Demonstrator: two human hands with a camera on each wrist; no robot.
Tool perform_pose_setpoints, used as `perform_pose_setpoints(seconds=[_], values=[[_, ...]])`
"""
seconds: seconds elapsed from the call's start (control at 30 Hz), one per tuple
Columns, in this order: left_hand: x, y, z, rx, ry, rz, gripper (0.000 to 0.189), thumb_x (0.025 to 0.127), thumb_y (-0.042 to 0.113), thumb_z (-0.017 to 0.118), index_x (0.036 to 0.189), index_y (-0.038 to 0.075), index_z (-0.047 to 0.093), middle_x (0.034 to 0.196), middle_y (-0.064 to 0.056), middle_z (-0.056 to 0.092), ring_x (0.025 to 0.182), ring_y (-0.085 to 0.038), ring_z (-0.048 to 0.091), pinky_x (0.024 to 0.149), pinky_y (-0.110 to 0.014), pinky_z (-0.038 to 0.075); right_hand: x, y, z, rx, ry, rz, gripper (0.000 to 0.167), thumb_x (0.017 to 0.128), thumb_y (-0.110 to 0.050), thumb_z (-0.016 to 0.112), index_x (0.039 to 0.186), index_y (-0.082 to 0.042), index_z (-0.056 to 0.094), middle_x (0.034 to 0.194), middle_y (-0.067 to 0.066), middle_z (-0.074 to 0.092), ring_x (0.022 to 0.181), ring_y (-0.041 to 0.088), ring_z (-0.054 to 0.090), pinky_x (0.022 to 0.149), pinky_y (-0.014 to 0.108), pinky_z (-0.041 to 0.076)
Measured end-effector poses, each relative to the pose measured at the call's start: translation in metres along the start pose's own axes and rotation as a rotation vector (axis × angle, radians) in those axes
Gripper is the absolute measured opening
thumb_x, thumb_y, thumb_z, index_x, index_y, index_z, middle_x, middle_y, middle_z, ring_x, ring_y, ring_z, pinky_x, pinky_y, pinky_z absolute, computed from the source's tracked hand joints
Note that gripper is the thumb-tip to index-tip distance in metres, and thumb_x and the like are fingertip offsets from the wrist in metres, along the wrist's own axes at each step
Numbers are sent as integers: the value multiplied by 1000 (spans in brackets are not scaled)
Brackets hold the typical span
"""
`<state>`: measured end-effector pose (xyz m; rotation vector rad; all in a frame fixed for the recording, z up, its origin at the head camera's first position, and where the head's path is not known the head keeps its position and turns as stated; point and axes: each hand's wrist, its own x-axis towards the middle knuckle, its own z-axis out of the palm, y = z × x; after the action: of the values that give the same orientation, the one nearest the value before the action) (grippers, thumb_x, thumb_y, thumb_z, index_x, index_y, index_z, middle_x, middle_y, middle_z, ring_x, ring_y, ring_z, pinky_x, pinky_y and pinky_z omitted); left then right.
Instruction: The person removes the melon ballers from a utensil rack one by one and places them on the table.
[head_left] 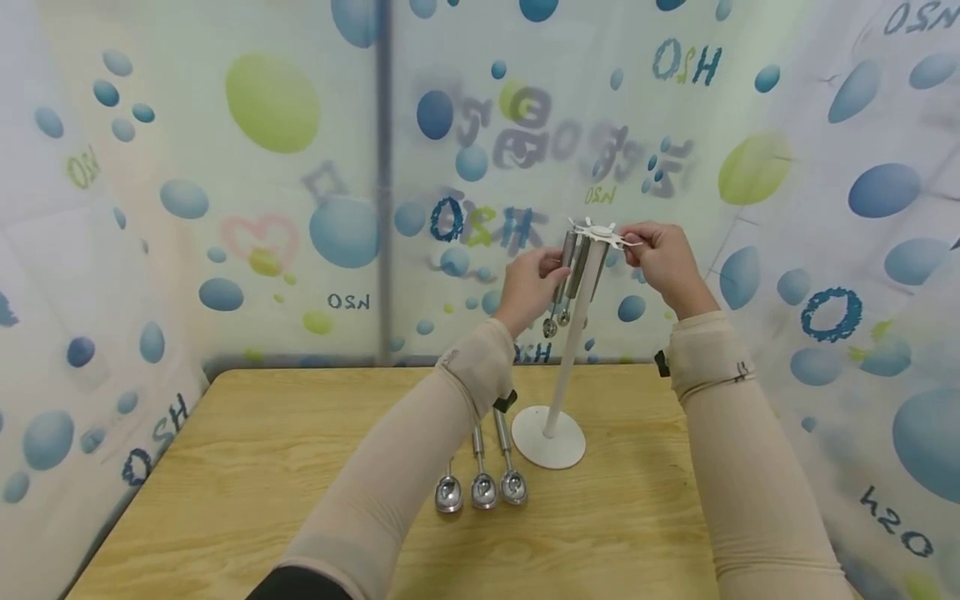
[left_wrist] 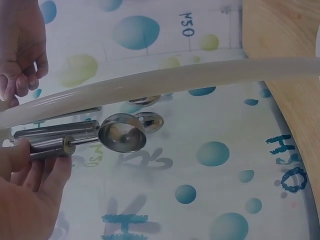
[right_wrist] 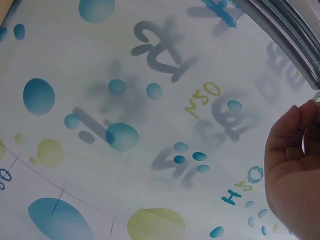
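Observation:
A white utensil stand point(head_left: 572, 354) rises from a round base, with a ring of hooks at its top. Several steel utensils hang from it. My left hand point(head_left: 531, 287) holds the tubular handle of one, a metal scoop point(left_wrist: 122, 135), at the stand's left side. Its handle stays close under the hooks; whether it hangs on one cannot be seen. Other scoops hang just behind it, partly covered in the left wrist view. With thumb and fingers, my right hand point(head_left: 666, 260) pinches a hook arm at the stand's right edge. The right wrist view catches that hand only at its border.
Three steel scoops point(head_left: 483, 490) lie side by side on the wooden table point(head_left: 615, 525), left of the stand's base point(head_left: 549, 454); my left forearm covers part of their handles. A patterned curtain point(head_left: 270, 183) surrounds the table at the back and sides.

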<state>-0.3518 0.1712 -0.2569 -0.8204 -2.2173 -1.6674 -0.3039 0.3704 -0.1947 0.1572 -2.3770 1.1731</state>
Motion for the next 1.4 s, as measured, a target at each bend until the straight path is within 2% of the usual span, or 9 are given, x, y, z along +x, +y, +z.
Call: perform_pose_setpoints(seconds=[0.2, 0.37, 0.57, 0.7, 0.77, 0.97, 1.17, 1.33, 1.4], values=[[-3, -1, -7, 12, 12, -1, 29, 100, 20, 67, 126, 8, 67, 113, -4, 73, 101, -16, 68, 84, -27, 56, 0, 1, 5, -5, 3, -7, 28, 107, -14, 51, 119, 6, 67, 72, -3, 57, 71, 13, 50, 59, 22, 41], [-3, 0, -15, 8, 46, 4, 29, 99, 20, 68, 124, 7, 68, 109, -5, 73, 99, -17, 68, 83, -30, 56, 1, -1, 7, -10, 9, -19, 27, 107, -13, 51, 118, 6, 68, 72, -1, 58, 70, 12, 50, 58, 22, 41], [-3, -2, -21, -35, 62, -33, 35, 99, 19, 69, 131, 6, 64, 111, -8, 72, 100, -19, 68, 80, -31, 57, 1, -2, 7, -3, 14, -19, 28, 107, -13, 51, 119, 6, 67, 73, -1, 58, 70, 12, 50, 59, 21, 42], [-5, -10, -27, -37, 59, -35, 39, 99, 19, 69, 135, 7, 63, 110, -8, 71, 99, -20, 68, 80, -31, 57, 0, -4, 6, 2, 9, -17, 29, 107, -15, 52, 121, 5, 67, 75, 1, 59, 71, 13, 51, 60, 21, 43], [-6, -15, -31, -54, 48, -34, 39, 98, 19, 70, 134, 7, 63, 109, -7, 70, 99, -19, 68, 79, -30, 58, 0, -4, 6, 2, 5, -17, 29, 107, -15, 52, 121, 5, 67, 73, -3, 58, 71, 13, 50, 61, 22, 43], [-13, -28, -42, -106, 5, -51, 37, 97, 18, 72, 131, 7, 63, 113, -8, 71, 101, -19, 69, 78, -30, 60, -3, -5, 5, 0, 7, -16, 28, 107, -14, 51, 121, 6, 66, 73, -2, 58, 71, 13, 50, 61, 21, 43], [-21, -38, -53, -70, 1, -41, 37, 94, 17, 75, 128, 6, 65, 107, -10, 74, 96, -20, 71, 75, -32, 60, -3, -4, 3, -15, 17, -30, 29, 107, -14, 50, 121, 6, 66, 73, -1, 57, 70, 13, 49, 57, 22, 39], [-27, -46, -60, -26, 6, -59, 30, 93, 17, 76, 121, 7, 67, 105, -9, 74, 93, -19, 72, 77, -34, 60, -2, -2, 3, 5, 35, -21, 26, 107, -10, 51, 118, 8, 66, 75, 7, 59, 68, 12, 49, 56, 21, 40], [-29, -50, -63, -28, 5, -67, 30, 93, 16, 77, 120, 7, 67, 104, -10, 74, 92, -20, 72, 78, -37, 61, -3, -1, 4, 5, 39, -19, 25, 107, -9, 50, 117, 7, 66, 74, 5, 58, 68, 11, 49, 56, 20, 39]])
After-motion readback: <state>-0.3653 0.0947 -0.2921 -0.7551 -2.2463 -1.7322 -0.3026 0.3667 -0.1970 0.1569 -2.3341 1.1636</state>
